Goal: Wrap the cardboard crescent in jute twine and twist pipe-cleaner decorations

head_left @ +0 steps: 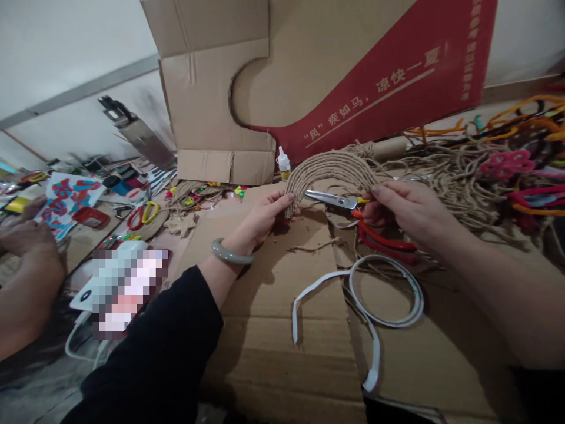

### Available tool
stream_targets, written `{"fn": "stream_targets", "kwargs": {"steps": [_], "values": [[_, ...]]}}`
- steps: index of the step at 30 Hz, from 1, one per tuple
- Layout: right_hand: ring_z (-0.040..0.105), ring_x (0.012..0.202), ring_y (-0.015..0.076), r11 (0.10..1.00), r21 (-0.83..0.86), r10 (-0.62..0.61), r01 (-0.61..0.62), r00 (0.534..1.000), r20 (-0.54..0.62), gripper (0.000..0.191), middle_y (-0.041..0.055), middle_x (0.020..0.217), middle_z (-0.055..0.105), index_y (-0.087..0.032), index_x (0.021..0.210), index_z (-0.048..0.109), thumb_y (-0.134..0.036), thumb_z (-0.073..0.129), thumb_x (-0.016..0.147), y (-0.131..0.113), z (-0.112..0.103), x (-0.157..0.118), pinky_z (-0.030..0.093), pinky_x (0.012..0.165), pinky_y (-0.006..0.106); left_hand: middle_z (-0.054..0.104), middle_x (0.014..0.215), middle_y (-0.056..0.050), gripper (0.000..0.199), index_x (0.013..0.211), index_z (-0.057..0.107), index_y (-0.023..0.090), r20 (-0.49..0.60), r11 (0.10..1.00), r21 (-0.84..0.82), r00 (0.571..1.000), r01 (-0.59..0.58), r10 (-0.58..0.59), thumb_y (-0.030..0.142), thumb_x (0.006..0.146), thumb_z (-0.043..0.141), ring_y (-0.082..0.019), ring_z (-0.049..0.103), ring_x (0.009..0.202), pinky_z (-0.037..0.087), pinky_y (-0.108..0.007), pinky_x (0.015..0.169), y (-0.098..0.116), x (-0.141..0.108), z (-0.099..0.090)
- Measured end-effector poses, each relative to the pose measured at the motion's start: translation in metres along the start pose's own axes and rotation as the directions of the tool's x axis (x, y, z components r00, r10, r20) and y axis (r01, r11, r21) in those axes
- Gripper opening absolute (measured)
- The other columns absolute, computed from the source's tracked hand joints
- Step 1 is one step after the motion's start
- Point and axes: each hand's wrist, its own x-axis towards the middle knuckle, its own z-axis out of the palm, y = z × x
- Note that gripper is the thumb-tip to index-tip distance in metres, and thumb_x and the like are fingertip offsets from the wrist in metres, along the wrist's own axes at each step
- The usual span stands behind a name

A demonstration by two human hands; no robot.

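A curved band of several rows of brown twine (334, 164) arches above the cardboard, held at both ends. My left hand (274, 213), with a bangle (232, 253) on its wrist, pinches the left end. At the right end, the thumb and fingers of my right hand (399, 203) are closed on the twine. Scissors (332, 198) lie under the arch, blades pointing left, close to my right fingers; their red handle shows below. Nearer to me a roll of white tape (392, 323) rests on the cardboard (282, 365), with loose strips beside it.
Behind stands a cut cardboard box (212, 106) with a red printed side. A small glue bottle (283, 164) stands before it. Loose twine (463, 182) is heaped at right. At left are a phone (132, 294), red-and-yellow scissors (143, 216) and another person's hand (26, 241).
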Motion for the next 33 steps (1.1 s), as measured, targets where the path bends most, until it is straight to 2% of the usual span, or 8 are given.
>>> {"fn": "stream_targets", "kwargs": {"steps": [4, 9, 14, 18, 22, 26, 30, 33], "values": [[0.055, 0.045, 0.0071, 0.996, 0.085, -0.021, 0.025, 0.999, -0.044, 0.021, -0.0003, 0.056, 0.062, -0.015, 0.071, 0.056, -0.028, 0.055, 0.087, 0.002, 0.000, 0.001, 0.047, 0.047, 0.016, 0.056, 0.057, 0.004, 0.026, 0.077, 0.056, 0.016, 0.035, 0.999, 0.037, 0.999, 0.019, -0.021, 0.038, 0.073, 0.068, -0.005, 0.048, 0.043, 0.037, -0.016, 0.040, 0.002, -0.004, 0.001], [0.056, 0.047, 0.0067, 0.981, 0.121, -0.143, 0.150, 0.988, -0.061, 0.024, 0.0001, 0.056, 0.062, -0.014, 0.072, 0.058, -0.036, 0.059, 0.084, 0.004, -0.002, 0.001, 0.048, 0.050, 0.016, 0.055, 0.057, 0.003, 0.027, 0.084, 0.059, 0.015, 0.107, 0.989, 0.135, 0.992, 0.056, -0.071, 0.034, 0.070, 0.070, -0.007, 0.050, 0.043, 0.040, -0.018, 0.041, 0.006, -0.011, 0.003], [0.057, 0.050, 0.0083, 0.969, 0.161, -0.182, 0.187, 0.982, -0.046, 0.035, -0.0004, 0.057, 0.061, -0.015, 0.072, 0.057, -0.049, 0.064, 0.077, 0.005, -0.003, -0.001, 0.050, 0.051, 0.019, 0.055, 0.058, 0.003, 0.024, 0.084, 0.059, 0.015, 0.136, 0.994, 0.088, 0.988, 0.060, -0.072, 0.032, 0.070, 0.070, -0.006, 0.048, 0.045, 0.043, -0.018, 0.043, 0.006, -0.011, 0.004], [0.057, 0.050, 0.0090, 0.968, 0.185, -0.168, 0.169, 0.986, -0.019, 0.030, -0.0008, 0.059, 0.061, -0.016, 0.079, 0.056, -0.046, 0.061, 0.081, 0.006, -0.001, -0.001, 0.050, 0.051, 0.020, 0.054, 0.055, 0.003, 0.021, 0.080, 0.058, 0.016, 0.115, 0.995, 0.077, 0.991, 0.063, -0.072, 0.031, 0.070, 0.069, -0.007, 0.048, 0.045, 0.048, -0.021, 0.045, 0.003, -0.010, 0.004], [0.058, 0.053, 0.0088, 0.980, 0.162, -0.109, 0.113, 0.994, -0.030, 0.019, -0.0008, 0.061, 0.062, -0.017, 0.090, 0.057, -0.035, 0.055, 0.086, 0.005, 0.000, -0.001, 0.049, 0.051, 0.019, 0.053, 0.054, 0.003, 0.022, 0.080, 0.057, 0.017, 0.077, 0.996, 0.045, 0.994, 0.073, -0.076, 0.032, 0.070, 0.070, -0.008, 0.049, 0.044, 0.049, -0.023, 0.047, 0.003, -0.009, 0.003], [0.054, 0.048, 0.0081, 0.997, 0.063, -0.050, 0.050, 0.999, 0.006, 0.017, -0.0002, 0.061, 0.062, -0.018, 0.088, 0.058, -0.034, 0.058, 0.084, 0.005, 0.000, -0.003, 0.043, 0.044, 0.018, 0.058, 0.060, 0.003, 0.024, 0.082, 0.057, 0.016, 0.045, 0.997, 0.034, 0.997, 0.063, -0.065, 0.027, 0.068, 0.072, -0.008, 0.053, 0.047, 0.048, -0.020, 0.047, 0.004, -0.008, 0.002], [0.051, 0.046, 0.0085, 0.994, -0.050, -0.093, 0.096, 0.994, 0.050, 0.025, 0.0012, 0.065, 0.064, -0.019, 0.084, 0.059, -0.043, 0.063, 0.079, 0.007, 0.002, -0.003, 0.039, 0.040, 0.019, 0.061, 0.065, 0.002, 0.025, 0.084, 0.058, 0.015, 0.046, 0.998, 0.024, 0.997, 0.060, -0.061, 0.024, 0.066, 0.072, -0.007, 0.056, 0.050, 0.049, -0.021, 0.051, 0.004, -0.007, 0.002], [0.052, 0.047, 0.0099, 0.982, -0.122, -0.133, 0.142, 0.988, 0.085, 0.026, 0.0015, 0.063, 0.063, -0.019, 0.082, 0.059, -0.045, 0.062, 0.078, 0.009, 0.003, -0.003, 0.041, 0.044, 0.021, 0.062, 0.065, 0.001, 0.025, 0.083, 0.059, 0.014, 0.046, 0.998, 0.014, 0.997, 0.069, -0.070, 0.024, 0.065, 0.072, -0.008, 0.057, 0.050, 0.050, -0.021, 0.052, 0.004, -0.008, 0.003]]}}
